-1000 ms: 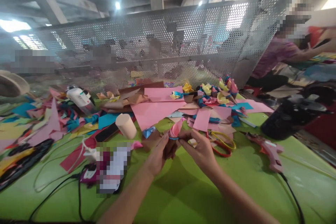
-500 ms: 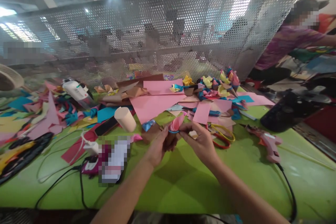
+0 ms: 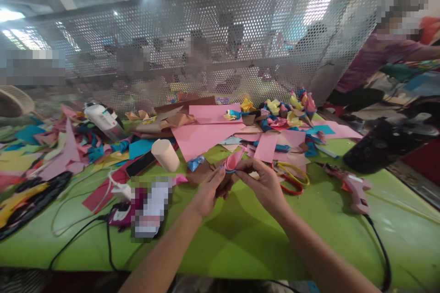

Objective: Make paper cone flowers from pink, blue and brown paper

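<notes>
Over the green table (image 3: 227,247), my left hand (image 3: 207,192) is closed around a small paper flower (image 3: 234,160). Its rolled pink top sticks up above a thin blue strip and a brown lower part, most of which my fingers cover. My right hand (image 3: 263,183) pinches the blue strip at the flower's right side. Just beyond the hands lie a crumpled blue scrap (image 3: 195,163) and brown paper (image 3: 197,176). Scissors (image 3: 292,175) with yellow and red handles rest right of my right hand.
A pink glue gun (image 3: 355,190) with a black cord and a dark bottle (image 3: 371,146) are on the right. Left stand a cream paper roll (image 3: 165,154), a phone (image 3: 153,210) and a power strip (image 3: 120,215). Paper sheets (image 3: 206,137) and finished-looking paper flowers (image 3: 275,107) line the back.
My right fingers stay at the blue strip, and the flower is tilted slightly more to the right. The whole view has shifted a little.
</notes>
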Demonstrator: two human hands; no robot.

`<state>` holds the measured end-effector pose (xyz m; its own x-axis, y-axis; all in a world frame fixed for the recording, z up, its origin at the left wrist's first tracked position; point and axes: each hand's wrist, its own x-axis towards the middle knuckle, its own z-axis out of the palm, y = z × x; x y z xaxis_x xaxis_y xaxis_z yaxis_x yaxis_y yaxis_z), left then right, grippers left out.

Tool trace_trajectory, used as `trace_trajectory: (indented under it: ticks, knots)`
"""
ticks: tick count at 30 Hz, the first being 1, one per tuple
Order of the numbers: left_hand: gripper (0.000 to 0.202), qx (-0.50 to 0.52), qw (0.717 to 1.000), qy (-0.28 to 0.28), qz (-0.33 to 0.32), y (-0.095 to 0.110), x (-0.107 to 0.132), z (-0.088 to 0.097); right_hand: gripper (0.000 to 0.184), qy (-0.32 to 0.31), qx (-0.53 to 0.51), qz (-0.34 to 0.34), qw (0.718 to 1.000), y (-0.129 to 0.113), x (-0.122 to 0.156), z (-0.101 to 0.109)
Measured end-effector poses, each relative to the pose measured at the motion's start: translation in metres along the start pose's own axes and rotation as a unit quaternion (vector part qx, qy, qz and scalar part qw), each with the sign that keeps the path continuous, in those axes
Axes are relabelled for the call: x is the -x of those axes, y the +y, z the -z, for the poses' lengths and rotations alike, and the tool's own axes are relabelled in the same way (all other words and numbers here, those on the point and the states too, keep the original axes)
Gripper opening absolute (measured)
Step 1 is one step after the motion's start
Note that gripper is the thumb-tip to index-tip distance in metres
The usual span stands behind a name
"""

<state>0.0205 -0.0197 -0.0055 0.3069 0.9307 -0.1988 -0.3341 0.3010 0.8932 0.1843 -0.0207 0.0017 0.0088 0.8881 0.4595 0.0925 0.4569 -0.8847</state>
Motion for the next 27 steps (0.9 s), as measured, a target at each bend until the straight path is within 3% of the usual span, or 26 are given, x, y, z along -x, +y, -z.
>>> trace_trajectory:
  ticks: [8, 19, 27]
  knots:
    - [0.069, -0.017, 0.999, 0.044, 0.003, 0.0015, 0.0006, -0.0026, 0.011, -0.009, -0.021, -0.012, 1.000, -0.0027, -0.0003, -0.0002]
    - [0.062, -0.008, 0.999, 0.032, -0.008, -0.0003, 0.0031, -0.0062, 0.028, -0.010, -0.033, -0.030, 0.999, -0.0032, 0.0014, -0.0049]
    - [0.061, -0.010, 1.000, 0.015, -0.002, -0.0043, 0.0023, -0.0017, 0.029, -0.007, -0.021, -0.031, 0.999, -0.0011, 0.0017, -0.0047]
